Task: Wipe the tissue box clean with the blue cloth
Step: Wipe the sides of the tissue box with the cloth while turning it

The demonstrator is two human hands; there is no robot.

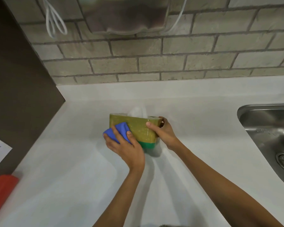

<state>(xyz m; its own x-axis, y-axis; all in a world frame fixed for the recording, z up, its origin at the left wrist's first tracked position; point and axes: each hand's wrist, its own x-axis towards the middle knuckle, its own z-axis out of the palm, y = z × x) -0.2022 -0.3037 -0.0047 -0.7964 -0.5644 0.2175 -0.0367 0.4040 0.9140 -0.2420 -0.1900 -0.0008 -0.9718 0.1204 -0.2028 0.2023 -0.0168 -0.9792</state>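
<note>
A gold-green tissue box (pixel 138 128) with a green band at its lower edge is tilted up off the white counter, a white tissue sticking out of its top. My right hand (pixel 162 133) grips its right end, thumb across the near face. My left hand (pixel 123 145) presses a bunched blue cloth (pixel 120 131) against the left part of that near face. The cloth and my left hand hide the box's lower left corner.
The white counter (pixel 72 161) meets a grey brick wall behind. A steel sink (pixel 269 136) lies at the right. A dark panel (pixel 15 79) with a paper notice stands at the left, a red object (pixel 2 190) at the lower left. White cords (pixel 54 22) hang above.
</note>
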